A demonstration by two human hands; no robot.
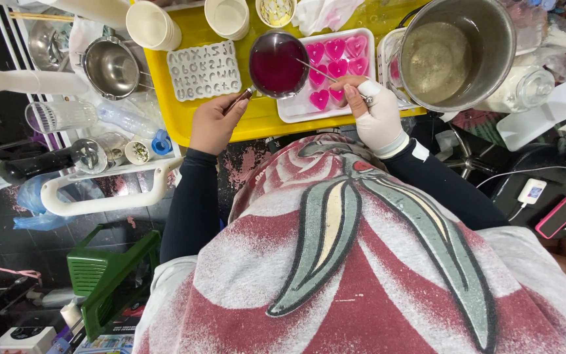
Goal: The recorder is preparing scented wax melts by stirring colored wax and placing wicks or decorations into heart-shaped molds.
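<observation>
My left hand [214, 123] grips the handle of a small metal saucepan [278, 64] filled with dark red liquid, held over the yellow tray [194, 118]. My right hand [378, 115], partly wrapped in white, holds a thin stick [316, 71] whose tip reaches across the pan's rim. Under it lies a white mould [289, 113] with several pink heart-shaped cavities [337, 59]. A pale letter-and-number mould [204, 70] lies to the left of the pan.
A large steel pot [456, 52] with cloudy liquid stands at the right. White cups [154, 25] sit at the tray's back. A steel bowl [111, 67] and bottles rest on a white rack at the left. A phone [558, 217] lies at the right, a green stool [113, 275] below.
</observation>
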